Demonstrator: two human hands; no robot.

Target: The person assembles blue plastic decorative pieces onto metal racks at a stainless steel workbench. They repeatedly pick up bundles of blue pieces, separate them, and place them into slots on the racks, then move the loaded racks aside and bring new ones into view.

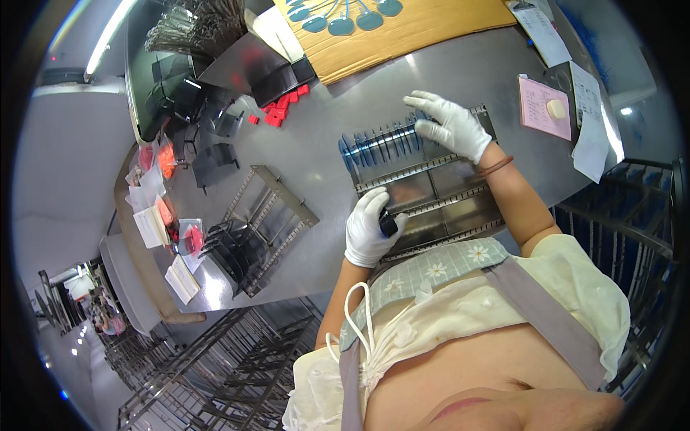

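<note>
My left hand (370,228), in a white glove, is closed round a small black block-like piece (388,223) at the near left of a metal slotted rack (460,192). My gloved right hand (454,129) is over the rack's far right part. Its fingers are apart, beside the right end of a row of thin blue-tinted lens-like discs (381,144). The discs stand upright, side by side, along the rack's far side. Whether the right fingertips touch the last disc, I cannot tell.
A second metal rack (277,194) holding dark discs (233,251) lies to the left. Red blocks (277,111) sit near dark sheet pieces (215,161). Cardboard (402,43) with blue discs is at the back. Clipboards (543,36) and a pink pad (545,108) lie far right.
</note>
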